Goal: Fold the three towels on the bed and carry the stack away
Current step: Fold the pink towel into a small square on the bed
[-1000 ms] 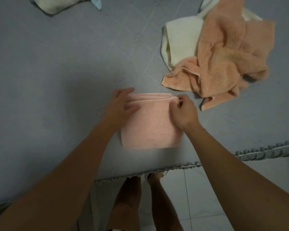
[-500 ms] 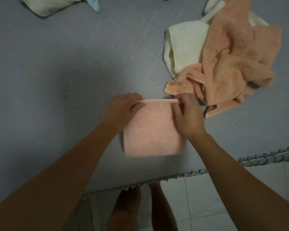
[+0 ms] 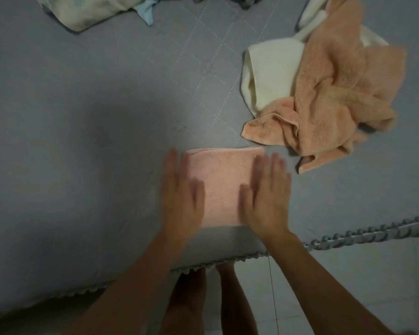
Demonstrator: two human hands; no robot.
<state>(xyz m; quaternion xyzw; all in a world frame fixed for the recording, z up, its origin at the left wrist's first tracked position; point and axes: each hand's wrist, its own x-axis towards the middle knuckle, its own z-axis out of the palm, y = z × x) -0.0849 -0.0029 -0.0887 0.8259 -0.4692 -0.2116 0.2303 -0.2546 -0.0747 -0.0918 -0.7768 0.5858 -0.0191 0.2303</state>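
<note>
A pink towel (image 3: 221,182) lies folded into a small square on the grey bed (image 3: 82,141), close to the front edge. My left hand (image 3: 180,197) rests flat and open on its left side, fingers spread and blurred. Flat and open too, my right hand (image 3: 267,194) covers the square's right side. Farther back on the right, a crumpled orange towel (image 3: 336,97) lies in a heap, partly covering a cream towel (image 3: 271,68).
A pale patterned cloth with a blue piece (image 3: 90,8) lies at the back left of the bed. The bed's trimmed edge (image 3: 363,235) runs along the front right, with tiled floor (image 3: 348,286) and my bare legs below it.
Both hands have let go of the pink towel's far edge and slid back toward me, now lying flat on the folded square.
</note>
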